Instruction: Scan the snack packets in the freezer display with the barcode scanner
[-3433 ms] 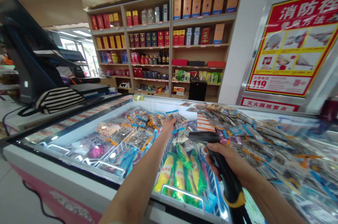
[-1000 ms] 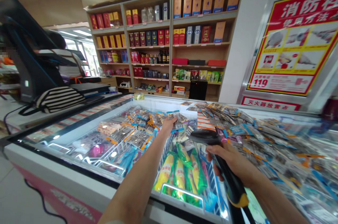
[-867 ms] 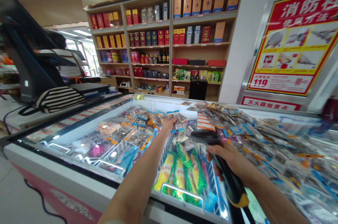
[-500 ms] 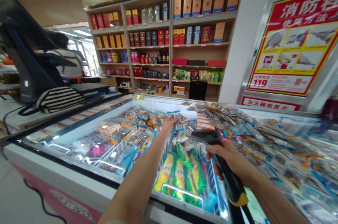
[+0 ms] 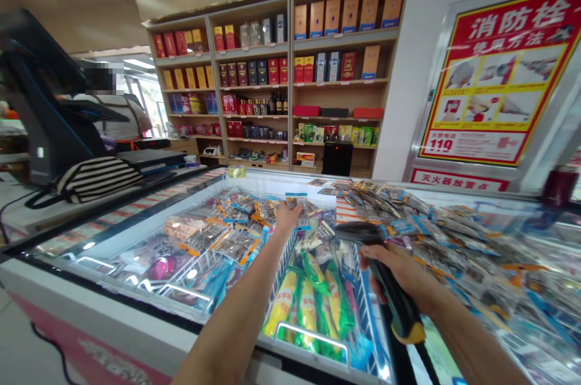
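My left hand (image 5: 287, 217) reaches over the freezer chest and pinches a small blue-edged packet (image 5: 300, 213), held up with a barcode-like panel facing me. My right hand (image 5: 402, 270) is wrapped round the handle of a black and yellow barcode scanner (image 5: 361, 232), whose head points left toward the packet, a short gap away. Below both hands, a wire basket (image 5: 313, 333) holds yellow and green corn-shaped ice cream packs (image 5: 308, 307). More small packets (image 5: 236, 241) lie left of my left hand.
Many loose packets (image 5: 447, 233) are heaped on the right side of the chest. The freezer's rim (image 5: 136, 306) runs along the front. At the left stand a dark checkout terminal (image 5: 49, 106) and a striped pouch (image 5: 100, 178). A person (image 5: 120, 115) is behind it; shelves of boxes line the back.
My left hand has lifted the packet a little and turned it more upright. The scanner in my right hand has shifted slightly to the right. The view has turned a little.
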Motion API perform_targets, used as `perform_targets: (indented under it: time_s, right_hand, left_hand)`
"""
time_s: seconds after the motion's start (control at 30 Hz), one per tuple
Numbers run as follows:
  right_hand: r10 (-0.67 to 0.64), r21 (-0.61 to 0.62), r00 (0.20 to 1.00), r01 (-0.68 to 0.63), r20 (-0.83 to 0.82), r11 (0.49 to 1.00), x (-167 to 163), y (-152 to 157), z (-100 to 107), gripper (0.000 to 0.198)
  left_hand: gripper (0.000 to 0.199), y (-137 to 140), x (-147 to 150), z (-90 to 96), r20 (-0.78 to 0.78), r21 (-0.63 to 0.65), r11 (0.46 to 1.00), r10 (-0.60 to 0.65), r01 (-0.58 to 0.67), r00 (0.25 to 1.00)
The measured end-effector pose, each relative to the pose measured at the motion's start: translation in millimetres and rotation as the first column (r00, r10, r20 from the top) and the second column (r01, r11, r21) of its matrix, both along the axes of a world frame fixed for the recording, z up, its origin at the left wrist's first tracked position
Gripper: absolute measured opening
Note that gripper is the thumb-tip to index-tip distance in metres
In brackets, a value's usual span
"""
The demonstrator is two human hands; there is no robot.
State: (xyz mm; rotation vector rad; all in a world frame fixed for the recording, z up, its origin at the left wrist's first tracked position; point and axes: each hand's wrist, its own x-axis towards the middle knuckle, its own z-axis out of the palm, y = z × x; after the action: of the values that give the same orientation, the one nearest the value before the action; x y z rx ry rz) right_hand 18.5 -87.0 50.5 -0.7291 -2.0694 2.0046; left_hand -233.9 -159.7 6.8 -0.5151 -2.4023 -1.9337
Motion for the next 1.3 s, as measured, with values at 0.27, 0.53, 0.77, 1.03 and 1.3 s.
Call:
perform_targets:
  time_s: [0.27,0.53,0.77,1.03,1.3]
  right_hand:
    - [-0.232,-0.031,0.969,0.230,-0.083,0.973,24,54,17,0.022]
    - [-0.482,-0.126,0.863,0.467,-0.152,0.875,47,103,20,0.017]
    - [-0.480,-0.186,0.868,0.455,-0.124,0.871,45,112,10,0.019]
    - [-0.439,-0.223,0.883,0.400,-0.164,0.889,49,110,12,0.020]
    - [-0.320,-0.277,0.941,0.281,-0.107,0.919,36,79,12,0.024]
  left_hand:
    - [0.060,-25,1,15.8,-0.500,-0.388,0.869,0.082,-0.307,0.862]
    - [0.033,40,43,33.9,-0.589,-0.457,0.879,-0.183,-0.137,0.787]
    - [0.036,161,125,-4.5,-0.496,-0.670,0.712,-0.640,0.210,0.587]
    - [0.024,167,125,-9.1,-0.434,-0.643,0.729,-0.599,0.235,0.673]
    - [0.017,57,55,0.1,0.057,0.039,0.942,-0.336,0.334,0.940]
